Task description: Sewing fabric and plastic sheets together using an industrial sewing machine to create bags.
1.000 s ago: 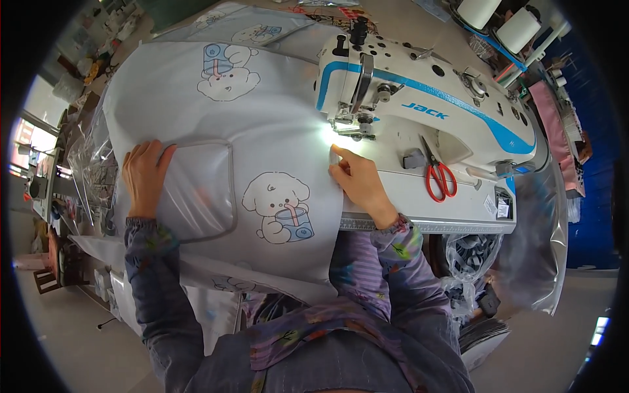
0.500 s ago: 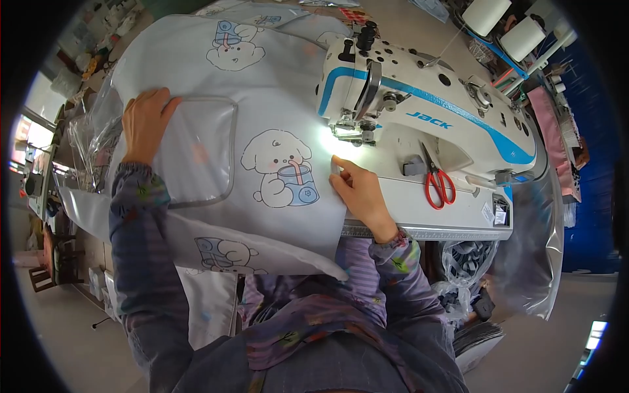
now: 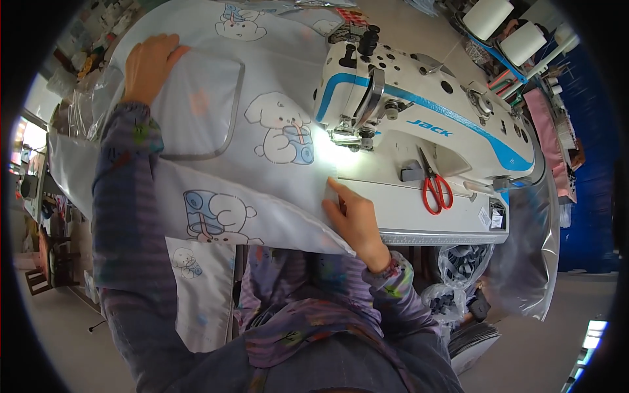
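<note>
A large pale grey sheet of fabric (image 3: pixel 275 193), printed with white cartoon puppies, spreads over the sewing table. Set into it is a clear plastic window (image 3: pixel 203 108) with grey edging. My left hand (image 3: pixel 149 69) lies on the upper left corner of that window, fingers stretched out on the material. At the sheet's right edge my right hand (image 3: pixel 357 219) pinches the border between thumb and index finger. Just beyond it stands a white and blue sewing machine (image 3: pixel 419 108); its lit needle area (image 3: pixel 350 147) is beside the fabric edge.
Red-handled scissors (image 3: pixel 436 191) and a small grey block (image 3: pixel 411 171) lie on the machine bed, right of my right hand. White thread cones (image 3: pixel 488 18) stand at the back right. A clear bag of dark pieces (image 3: pixel 462 265) hangs below the table's front edge.
The fabric has slid away from me, toward the back, with my left hand moving along on it. My right hand has shifted nearer to me along the edge.
</note>
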`<state>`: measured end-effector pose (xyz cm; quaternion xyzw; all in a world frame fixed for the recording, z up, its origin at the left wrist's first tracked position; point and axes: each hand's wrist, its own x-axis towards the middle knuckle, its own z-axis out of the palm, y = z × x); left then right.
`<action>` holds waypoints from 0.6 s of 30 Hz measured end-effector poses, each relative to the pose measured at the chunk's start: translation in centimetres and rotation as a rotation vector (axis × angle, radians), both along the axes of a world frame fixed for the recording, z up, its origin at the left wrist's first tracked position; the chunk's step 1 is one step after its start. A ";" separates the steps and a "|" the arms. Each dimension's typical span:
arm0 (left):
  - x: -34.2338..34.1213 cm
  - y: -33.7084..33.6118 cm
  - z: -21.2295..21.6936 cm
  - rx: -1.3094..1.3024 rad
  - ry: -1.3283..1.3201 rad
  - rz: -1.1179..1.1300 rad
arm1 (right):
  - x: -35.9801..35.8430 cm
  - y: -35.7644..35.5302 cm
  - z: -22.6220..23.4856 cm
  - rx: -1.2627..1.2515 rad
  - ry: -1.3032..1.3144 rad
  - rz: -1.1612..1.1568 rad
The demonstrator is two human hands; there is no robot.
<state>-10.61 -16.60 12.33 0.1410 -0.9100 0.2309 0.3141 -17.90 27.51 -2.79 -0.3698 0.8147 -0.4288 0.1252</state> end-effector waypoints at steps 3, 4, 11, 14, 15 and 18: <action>-1.8 -2.3 1.8 -0.065 -0.007 -0.041 | 2.7 1.5 0.7 -0.050 -0.064 0.017; -2.3 -2.4 2.2 -0.121 -0.005 -0.101 | 3.9 2.1 0.8 -0.150 -0.069 0.038; 0.9 14.7 -4.3 0.572 -0.065 -0.475 | 12.8 3.5 -5.1 -0.129 -0.217 0.064; 9.4 21.7 -12.6 0.749 -0.396 -0.257 | 11.8 4.1 -6.2 -0.086 -0.115 0.094; 12.3 22.0 -15.1 0.617 -0.430 -0.126 | 10.5 4.8 -5.6 0.016 -0.109 0.157; 19.5 18.2 -18.8 0.629 -0.072 0.141 | 5.1 7.6 -1.6 -0.104 0.219 0.004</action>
